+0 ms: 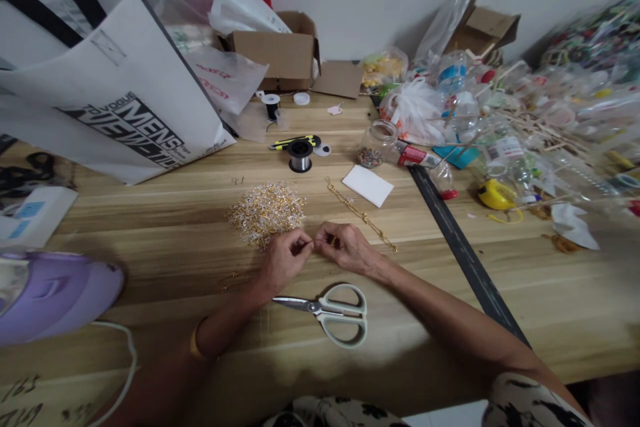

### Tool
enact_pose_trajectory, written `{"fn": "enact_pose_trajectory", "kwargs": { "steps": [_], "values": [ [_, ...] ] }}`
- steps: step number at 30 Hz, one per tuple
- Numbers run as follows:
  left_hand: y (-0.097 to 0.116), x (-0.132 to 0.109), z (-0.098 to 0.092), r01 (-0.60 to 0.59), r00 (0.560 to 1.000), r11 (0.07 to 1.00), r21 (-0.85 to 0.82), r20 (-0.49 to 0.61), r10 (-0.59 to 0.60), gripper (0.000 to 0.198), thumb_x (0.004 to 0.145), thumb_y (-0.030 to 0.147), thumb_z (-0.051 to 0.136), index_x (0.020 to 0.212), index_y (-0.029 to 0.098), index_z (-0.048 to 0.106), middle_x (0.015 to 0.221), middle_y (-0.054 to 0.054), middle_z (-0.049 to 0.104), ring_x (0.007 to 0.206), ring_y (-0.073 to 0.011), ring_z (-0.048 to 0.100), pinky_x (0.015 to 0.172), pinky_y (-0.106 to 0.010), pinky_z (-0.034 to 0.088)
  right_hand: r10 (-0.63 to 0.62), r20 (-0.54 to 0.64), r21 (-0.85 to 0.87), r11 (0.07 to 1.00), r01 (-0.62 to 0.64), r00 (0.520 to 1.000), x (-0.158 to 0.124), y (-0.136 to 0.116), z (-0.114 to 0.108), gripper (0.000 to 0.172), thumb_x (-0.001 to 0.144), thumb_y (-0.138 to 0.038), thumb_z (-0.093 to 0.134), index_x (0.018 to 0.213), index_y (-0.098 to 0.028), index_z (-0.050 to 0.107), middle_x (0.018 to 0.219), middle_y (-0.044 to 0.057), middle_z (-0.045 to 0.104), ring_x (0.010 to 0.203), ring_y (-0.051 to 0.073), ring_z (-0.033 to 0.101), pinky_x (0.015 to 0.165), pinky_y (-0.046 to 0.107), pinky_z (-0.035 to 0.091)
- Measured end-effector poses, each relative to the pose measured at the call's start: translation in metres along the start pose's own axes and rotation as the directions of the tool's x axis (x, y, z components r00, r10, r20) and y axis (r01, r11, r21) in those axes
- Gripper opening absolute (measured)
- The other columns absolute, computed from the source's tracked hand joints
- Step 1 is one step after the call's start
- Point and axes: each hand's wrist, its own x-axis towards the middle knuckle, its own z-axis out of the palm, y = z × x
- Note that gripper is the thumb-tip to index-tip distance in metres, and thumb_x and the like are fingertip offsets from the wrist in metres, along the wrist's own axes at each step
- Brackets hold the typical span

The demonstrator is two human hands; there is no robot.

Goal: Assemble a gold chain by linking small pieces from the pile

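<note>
My left hand [285, 257] and my right hand [345, 247] rest on the wooden table [150, 247], fingertips pinched together and meeting at one small spot. What they pinch is too small to make out. A pile of small gold and silver findings [265, 211] lies just beyond my left hand. A thin gold chain [361, 215] runs from the table's middle down toward my right hand. Pale-handled scissors [333, 312] lie closed on the table just below both hands.
A spool of wire [300, 155], a yellow-handled tool [293, 141], a white card [368, 185], a bead jar [375, 144] and a long dark ruler [463, 250] lie beyond. Bags and boxes crowd the back; cluttered plastic bottles fill the right. A purple appliance [50, 293] sits left.
</note>
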Motion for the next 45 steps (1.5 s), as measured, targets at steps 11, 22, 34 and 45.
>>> {"fn": "enact_pose_trajectory", "kwargs": {
  "steps": [11, 22, 34, 45],
  "values": [
    [-0.0048, 0.0011, 0.002, 0.026, 0.999, 0.995, -0.094, 0.026, -0.024, 0.008, 0.073, 0.02, 0.056, 0.07, 0.014, 0.06, 0.061, -0.001, 0.061, 0.058, -0.0121, 0.056, 0.055, -0.021, 0.043, 0.027, -0.012, 0.017, 0.999, -0.027, 1.0, 0.0011, 0.0024, -0.0008, 0.008, 0.079, -0.018, 0.053, 0.079, -0.014, 0.059, 0.065, -0.001, 0.059, 0.053, 0.008, 0.047, 0.052, 0.018, 0.032],
    [-0.0062, -0.0002, 0.001, 0.007, 0.999, 0.996, -0.083, 0.037, -0.004, 0.011, 0.075, 0.021, 0.055, 0.074, 0.014, 0.063, 0.063, -0.001, 0.062, 0.058, -0.0117, 0.055, 0.055, -0.02, 0.042, 0.03, -0.02, 0.025, 0.999, -0.03, 0.999, 0.001, 0.0006, -0.0014, 0.008, 0.079, -0.019, 0.053, 0.078, -0.014, 0.059, 0.064, -0.001, 0.058, 0.052, 0.008, 0.047, 0.052, 0.018, 0.032],
    [-0.0022, 0.0004, -0.0013, 0.002, 0.999, 0.996, -0.089, 0.036, 0.001, 0.011, 0.075, 0.021, 0.053, 0.069, 0.014, 0.06, 0.06, 0.001, 0.057, 0.057, -0.0112, 0.052, 0.054, -0.02, 0.04, 0.029, -0.018, 0.022, 0.999, -0.029, 0.999, 0.0005, 0.0001, -0.0019, 0.008, 0.078, -0.019, 0.053, 0.079, -0.015, 0.06, 0.065, -0.001, 0.06, 0.053, 0.008, 0.048, 0.052, 0.018, 0.032],
    [0.0002, 0.0008, -0.0012, 0.008, 1.0, 0.994, -0.105, 0.016, -0.006, 0.011, 0.073, 0.021, 0.054, 0.066, 0.015, 0.059, 0.057, 0.002, 0.055, 0.053, -0.0105, 0.05, 0.052, -0.02, 0.038, 0.022, -0.017, 0.005, 1.0, -0.022, 1.0, 0.0003, -0.001, -0.0024, 0.009, 0.078, -0.02, 0.052, 0.078, -0.015, 0.059, 0.065, 0.0, 0.06, 0.053, 0.008, 0.048, 0.053, 0.018, 0.033]
  ]
}}
